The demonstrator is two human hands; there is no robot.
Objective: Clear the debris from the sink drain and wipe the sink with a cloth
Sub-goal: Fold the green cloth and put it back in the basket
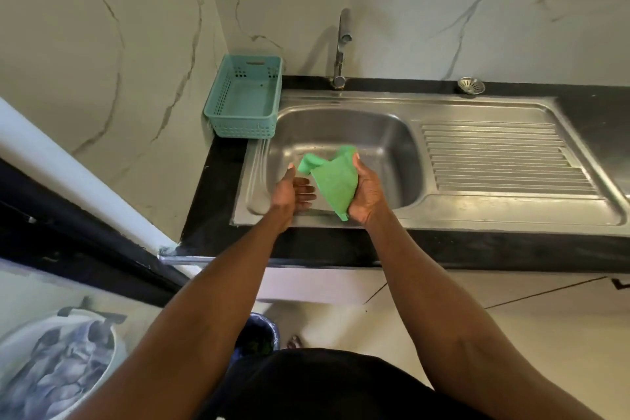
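Observation:
A steel sink [385,133] is set in a black counter, its drain hidden behind my hands and the cloth. My right hand [366,193] grips a crumpled green cloth [335,181] above the basin's front edge. Just left of the cloth is my left hand [293,193], palm up and fingers relaxed, with the thumb close to a twisted corner of the cloth. A metal drain strainer [471,85] sits on the counter behind the drainboard.
A teal plastic basket [243,102] stands at the sink's back left corner. The tap [342,48] rises behind the basin. A ribbed drainboard [504,157] lies to the right. A bin [255,334] and a bucket of laundry [58,372] stand on the floor.

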